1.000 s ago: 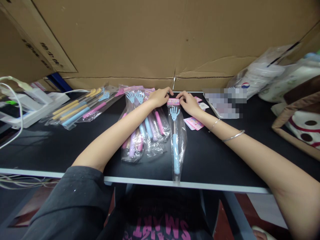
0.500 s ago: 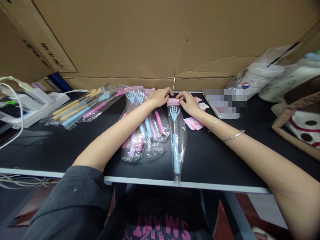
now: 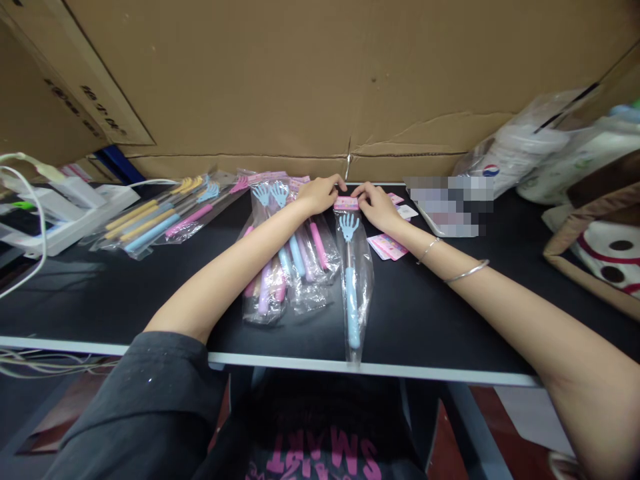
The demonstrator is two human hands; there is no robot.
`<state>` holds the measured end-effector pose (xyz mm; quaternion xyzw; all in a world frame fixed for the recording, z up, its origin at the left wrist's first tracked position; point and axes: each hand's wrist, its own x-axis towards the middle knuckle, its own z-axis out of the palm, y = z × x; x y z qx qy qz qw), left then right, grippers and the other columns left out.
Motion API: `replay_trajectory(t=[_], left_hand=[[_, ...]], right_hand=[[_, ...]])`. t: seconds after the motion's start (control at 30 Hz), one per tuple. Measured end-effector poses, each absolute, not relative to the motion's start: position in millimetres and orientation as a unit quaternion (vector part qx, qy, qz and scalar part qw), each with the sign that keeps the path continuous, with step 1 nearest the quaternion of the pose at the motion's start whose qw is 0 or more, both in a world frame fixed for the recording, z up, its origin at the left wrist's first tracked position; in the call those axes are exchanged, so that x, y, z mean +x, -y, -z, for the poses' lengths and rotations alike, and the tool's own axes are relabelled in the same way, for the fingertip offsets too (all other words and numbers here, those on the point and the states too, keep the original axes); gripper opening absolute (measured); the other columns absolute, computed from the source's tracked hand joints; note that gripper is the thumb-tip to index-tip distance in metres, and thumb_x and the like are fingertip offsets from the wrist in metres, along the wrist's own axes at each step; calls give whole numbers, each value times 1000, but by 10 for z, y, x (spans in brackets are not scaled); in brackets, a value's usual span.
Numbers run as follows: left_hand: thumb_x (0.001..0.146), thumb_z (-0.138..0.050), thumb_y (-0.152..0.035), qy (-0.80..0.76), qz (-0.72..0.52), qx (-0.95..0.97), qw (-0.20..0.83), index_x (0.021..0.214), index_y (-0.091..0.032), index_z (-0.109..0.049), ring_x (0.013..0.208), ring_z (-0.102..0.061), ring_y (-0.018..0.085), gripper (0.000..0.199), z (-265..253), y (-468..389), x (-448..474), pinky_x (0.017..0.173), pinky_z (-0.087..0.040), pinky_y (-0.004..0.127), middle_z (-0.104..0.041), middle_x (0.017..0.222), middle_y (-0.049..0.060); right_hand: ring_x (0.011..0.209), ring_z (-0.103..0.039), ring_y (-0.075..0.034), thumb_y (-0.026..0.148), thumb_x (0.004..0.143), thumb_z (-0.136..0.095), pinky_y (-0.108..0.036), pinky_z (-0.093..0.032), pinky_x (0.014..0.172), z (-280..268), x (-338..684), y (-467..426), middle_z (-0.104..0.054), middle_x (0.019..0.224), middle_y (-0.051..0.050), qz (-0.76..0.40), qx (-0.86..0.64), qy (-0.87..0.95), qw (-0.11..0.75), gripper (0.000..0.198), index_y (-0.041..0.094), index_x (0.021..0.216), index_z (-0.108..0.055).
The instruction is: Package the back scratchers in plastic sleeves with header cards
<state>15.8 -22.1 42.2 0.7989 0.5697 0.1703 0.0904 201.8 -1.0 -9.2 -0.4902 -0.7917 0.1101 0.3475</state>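
Right now you are pressing both hands onto the pink header card point(image 3: 347, 203) at the far end of a clear bag point(image 3: 355, 280) that is lying lengthwise toward you on the black table point(image 3: 425, 313). Your left hand point(image 3: 319, 193) is curling its fingers down on the card's left end, and your right hand point(image 3: 377, 203) is doing the same on the right end; the fingertips are covering much of the card, so whether you are pinching it or only pressing on it is hard to say. Inside the bag a blue back scratcher point(image 3: 351, 280) is showing, its hand-shaped head just below the card and its handle reaching almost to the table's near edge, where the bag's tail is hanging slightly over.

Your left forearm is crossing over a heap of bagged scratchers point(image 3: 293, 267), hiding its middle; only blue heads at the far end and pink, blue and purple handles at the near end are peeking out. Just beside your right wrist, loose pink cards point(image 3: 389, 247) are lying partly under it. Farther left, another spread of bagged scratchers point(image 3: 160, 217) is resting near a white power strip point(image 3: 75, 213). A blurred patch point(image 3: 450, 203) is masking something to the right, and crumpled plastic bags point(image 3: 520, 150) are being cut off by the frame's edge. Behind everything, a cardboard wall point(image 3: 320, 80) is closing off the view.
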Motion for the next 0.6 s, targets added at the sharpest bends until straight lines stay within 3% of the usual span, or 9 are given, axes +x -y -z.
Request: replay_trajectory(t=[0.6], left_hand=[[91,-45,-15,-560,-185,803,87,123,-24,-65,102,-68,23,39,-377,171,150,89,-48,33,-75,105,5]], right_hand=[[94,-57,-28,8,83,-45,-43,-44,88,71,2001,38,-66,81,-6,-118,-495,787,350,21,24,89,-57]])
